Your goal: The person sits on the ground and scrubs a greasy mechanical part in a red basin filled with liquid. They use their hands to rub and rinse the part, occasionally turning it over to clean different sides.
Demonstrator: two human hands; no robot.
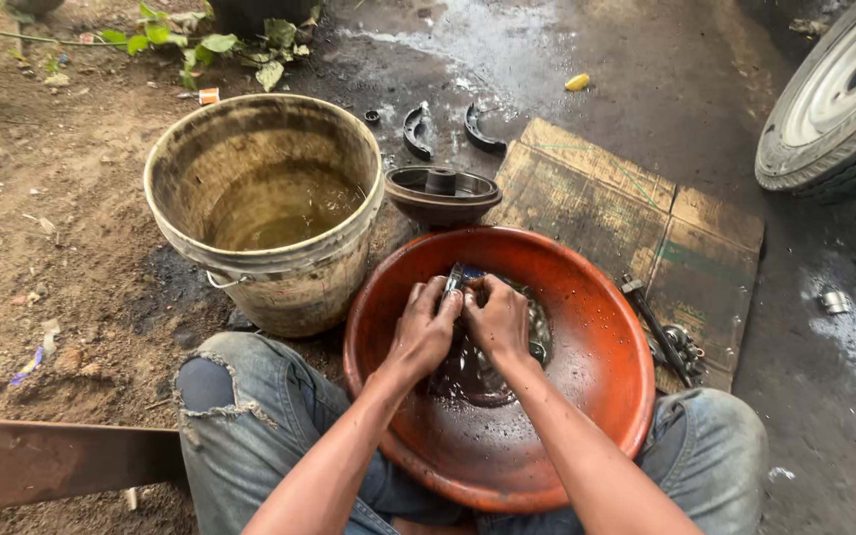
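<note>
Left hand (424, 327) is curled, fingers bent down and closed around one side of a small metal part (461, 277); right hand (496, 319) is likewise curled, fingers and thumb pressed onto the other side of the same part. The two hands touch each other at the knuckles, both gripping, neither spread. The part sits between the fingertips, over the middle of a wide red-orange basin (596, 367), toward its far side. Only a small piece of the part shows: round edge, dull grey-blue metal, wet; the rest is hidden by the fingers, so its full shape cannot be told. Dark oily liquid (468, 374) pools in the basin bottom just below the hands; the basin walls are wet with drops. The basin rests between the knees of a person in torn blue jeans (250, 416), seated on the ground. To the left, touching or just beside the basin rim, a dirty pale bucket (279, 277) holds murky water. Beyond the basin stands a round dark metal drum (442, 193). Two curved dark shoes (443, 129) lie on wet ground behind it. A flattened cardboard sheet (626, 218) lies to the right, a long tool (654, 322) at its near edge. A wheel (839, 99) is at the upper right.
</note>
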